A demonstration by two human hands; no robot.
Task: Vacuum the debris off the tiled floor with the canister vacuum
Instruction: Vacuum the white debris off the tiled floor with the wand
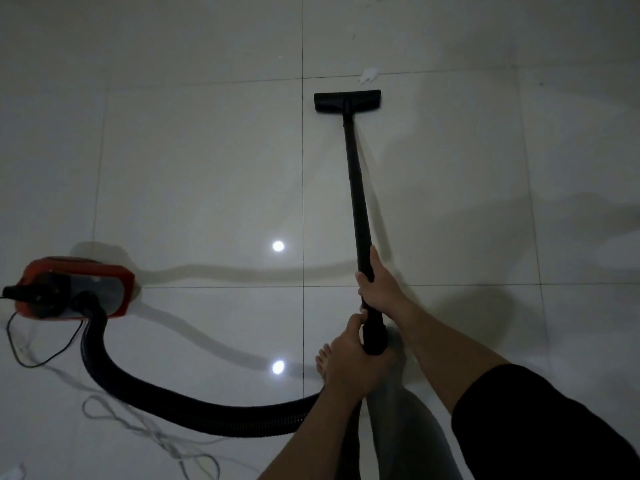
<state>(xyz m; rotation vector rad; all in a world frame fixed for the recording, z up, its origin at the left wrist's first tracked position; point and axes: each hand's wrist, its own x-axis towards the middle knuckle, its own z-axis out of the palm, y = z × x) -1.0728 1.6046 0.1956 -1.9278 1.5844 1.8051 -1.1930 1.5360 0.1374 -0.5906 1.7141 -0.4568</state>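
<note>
A pale cord (152, 434) lies in loose loops on the tiles at seven o'clock. Two round light reflections shine on the glossy tile near the middle, one (278, 246) farther out toward twelve o'clock and the other (278, 367) nearer. A bare foot (323, 363) stands just right of the nearer reflection.

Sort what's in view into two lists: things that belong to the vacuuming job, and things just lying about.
Part of the job:
- floor nozzle
- black wand, gripped by right hand and left hand
- ribbed hose
- red canister
- white debris just beyond the nozzle
- tiled floor

Just lying about:
- loose pale cord tangled on the floor, lower left
</note>
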